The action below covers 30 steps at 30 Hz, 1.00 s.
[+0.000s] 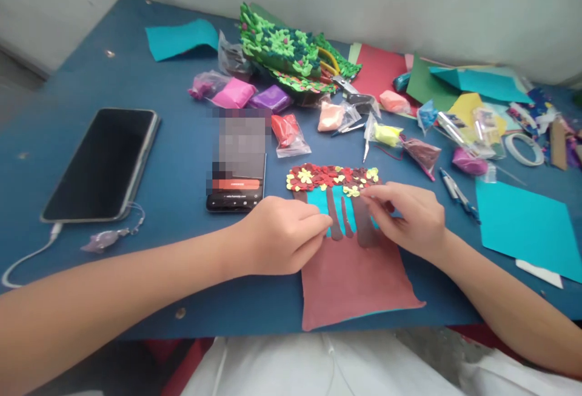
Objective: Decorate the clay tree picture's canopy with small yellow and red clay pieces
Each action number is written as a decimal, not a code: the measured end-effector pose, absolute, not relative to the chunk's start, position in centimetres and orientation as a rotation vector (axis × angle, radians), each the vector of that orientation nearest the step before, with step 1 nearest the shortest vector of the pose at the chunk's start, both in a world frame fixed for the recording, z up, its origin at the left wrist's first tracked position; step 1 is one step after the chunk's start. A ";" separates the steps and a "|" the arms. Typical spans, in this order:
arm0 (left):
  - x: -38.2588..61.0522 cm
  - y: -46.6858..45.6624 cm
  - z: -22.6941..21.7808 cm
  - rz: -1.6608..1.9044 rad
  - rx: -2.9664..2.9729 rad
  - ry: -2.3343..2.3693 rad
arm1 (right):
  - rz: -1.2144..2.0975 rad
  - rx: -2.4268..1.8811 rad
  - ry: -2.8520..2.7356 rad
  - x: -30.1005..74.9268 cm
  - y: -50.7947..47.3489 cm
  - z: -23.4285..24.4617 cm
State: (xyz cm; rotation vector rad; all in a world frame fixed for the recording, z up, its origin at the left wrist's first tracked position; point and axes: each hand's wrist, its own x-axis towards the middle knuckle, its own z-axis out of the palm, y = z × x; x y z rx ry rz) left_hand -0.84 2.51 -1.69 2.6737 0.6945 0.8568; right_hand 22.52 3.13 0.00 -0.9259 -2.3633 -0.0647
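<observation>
A clay picture (pixel 354 281) on a blue sheet lies in front of me, with a dusty-pink lower part and brown trunk-like strips (pixel 335 217). Along its top edge runs a band of red, maroon and yellow clay petals (pixel 325 176). My right hand (pixel 407 217) has thumb and fingertips pinched together at a yellow clay flower (pixel 352 191) below that band; whatever sits between them is too small to name. Over the picture's left side, my left hand (pixel 291 235) is closed, thumb against fingers, and its contents are hidden.
A lit phone (pixel 239 187) and a larger dark phone (pixel 102 165) on a cable lie left. Behind are bagged clays, including red (pixel 286 131) and yellow (pixel 386 134), and a green decorated piece (pixel 284 50). Pens (pixel 457 193) and a blue sheet (pixel 530 223) lie right.
</observation>
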 end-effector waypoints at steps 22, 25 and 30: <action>-1.0 2.8 -3.0 0.776 2.917 0.600 | -0.339 -0.922 -2.527 20.8 4.5 -1.0; -1.0 2.7 -3.1 0.777 2.907 0.608 | -0.297 -0.950 -2.528 20.8 4.6 -1.2; -1.0 2.7 -3.0 0.772 2.909 0.613 | -0.229 -0.954 -2.530 20.9 4.6 -1.3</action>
